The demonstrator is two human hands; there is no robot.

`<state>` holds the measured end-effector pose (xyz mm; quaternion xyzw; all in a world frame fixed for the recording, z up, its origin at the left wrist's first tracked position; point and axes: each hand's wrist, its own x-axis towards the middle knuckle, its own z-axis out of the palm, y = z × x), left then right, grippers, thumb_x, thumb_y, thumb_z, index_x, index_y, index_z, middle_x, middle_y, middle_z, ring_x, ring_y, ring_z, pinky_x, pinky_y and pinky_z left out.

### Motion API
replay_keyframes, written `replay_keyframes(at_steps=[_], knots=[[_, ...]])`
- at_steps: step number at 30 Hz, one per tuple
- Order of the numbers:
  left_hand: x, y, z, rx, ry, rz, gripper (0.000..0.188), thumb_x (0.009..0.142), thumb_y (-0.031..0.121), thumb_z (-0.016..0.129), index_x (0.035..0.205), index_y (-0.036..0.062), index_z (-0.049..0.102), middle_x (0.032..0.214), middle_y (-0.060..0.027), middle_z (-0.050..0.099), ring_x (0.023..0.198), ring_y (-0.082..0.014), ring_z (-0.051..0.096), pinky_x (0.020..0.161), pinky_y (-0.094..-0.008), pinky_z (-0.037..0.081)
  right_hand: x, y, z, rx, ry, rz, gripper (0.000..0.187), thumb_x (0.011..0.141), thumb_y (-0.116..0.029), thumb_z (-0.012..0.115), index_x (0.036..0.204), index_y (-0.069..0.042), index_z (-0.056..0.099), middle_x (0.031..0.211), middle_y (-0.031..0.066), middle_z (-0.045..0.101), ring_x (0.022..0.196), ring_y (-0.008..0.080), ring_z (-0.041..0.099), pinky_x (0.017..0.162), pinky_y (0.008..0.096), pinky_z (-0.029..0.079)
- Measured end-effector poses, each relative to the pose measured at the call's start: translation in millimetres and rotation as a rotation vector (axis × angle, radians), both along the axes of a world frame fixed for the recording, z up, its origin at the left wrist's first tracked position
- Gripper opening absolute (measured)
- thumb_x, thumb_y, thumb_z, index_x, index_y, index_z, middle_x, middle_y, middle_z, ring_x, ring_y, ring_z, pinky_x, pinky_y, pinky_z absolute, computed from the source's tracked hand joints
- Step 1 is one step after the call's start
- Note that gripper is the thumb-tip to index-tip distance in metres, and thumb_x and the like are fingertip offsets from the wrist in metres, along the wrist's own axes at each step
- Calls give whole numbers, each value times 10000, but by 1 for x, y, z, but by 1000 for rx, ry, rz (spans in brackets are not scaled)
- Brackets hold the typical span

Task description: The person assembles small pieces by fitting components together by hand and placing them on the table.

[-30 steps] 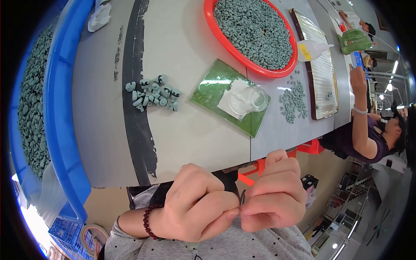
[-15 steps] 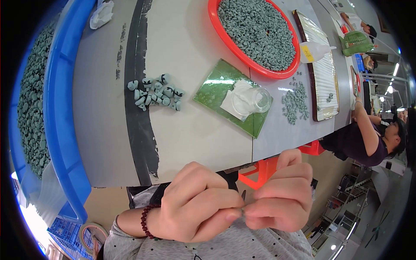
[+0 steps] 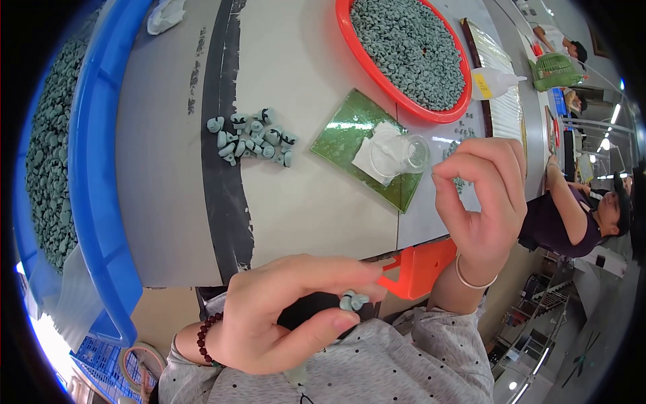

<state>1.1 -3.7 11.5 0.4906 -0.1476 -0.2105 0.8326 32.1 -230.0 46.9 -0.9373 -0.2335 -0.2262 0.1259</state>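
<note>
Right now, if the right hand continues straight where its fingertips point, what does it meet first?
The right hand would probably meet the clear jar first, close ahead in this view, though depth is unclear.

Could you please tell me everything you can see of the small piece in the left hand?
The small piece is pale grey-green, with rounded, knobbly parts; it looks matte, like plastic or rubber. It lies aslant in the left hand, near the tips of thumb and index finger; exact contacts are hard to tell. The right hand is clear of it.
</note>
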Motion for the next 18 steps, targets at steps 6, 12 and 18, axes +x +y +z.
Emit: replay_keyframes(at_steps=[6,12,18], knots=[[3,12,-7,59,-39,-123,219,782,-11,658,999,-6,634,911,-86,669,757,-185,633,669,-263,485,5,-1,1,-69,24,34,256,524,-8,701,745,-56,581,810,42,547,716,230,502,631,325,367],[2,8,-12,-13,-68,-55,177,774,-19,661,950,-7,640,874,-79,672,756,-173,639,665,-264,497,5,1,7,-126,33,52,238,540,11,685,745,-44,578,805,56,548,728,235,504,641,328,384],[3,11,-10,-19,-36,-109,144,753,-40,631,888,-49,582,814,-188,645,767,-217,655,662,-265,514,6,1,6,-211,6,84,248,531,-29,691,745,-63,571,817,37,541,733,228,508,640,335,361]])
